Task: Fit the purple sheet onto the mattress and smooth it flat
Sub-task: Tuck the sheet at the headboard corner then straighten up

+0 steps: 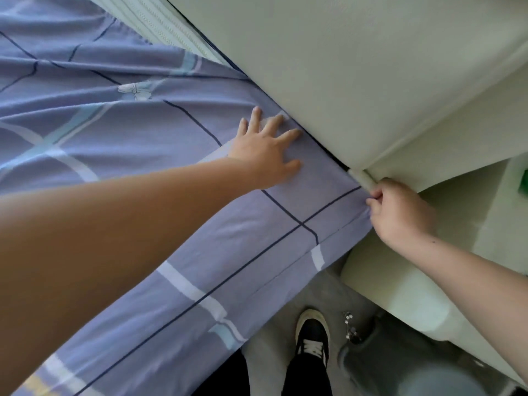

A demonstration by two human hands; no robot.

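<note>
Pinning of the purple sheet (143,132) to the mattress (160,21) by the flat, spread fingers of the left hand (265,155) is best done firmly while its right corner — pinched in the curled fingers of the right hand (400,212) beside the headboard (343,67) — is drawn taut and tucked under.

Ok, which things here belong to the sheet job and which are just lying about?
Job: purple sheet; mattress, bare at top; left hand flat on the sheet; right hand, fingers gripping the sheet's corner.
Lying about: headboard; shoe; green thing at right edge; shiny bits on the floor.
</note>
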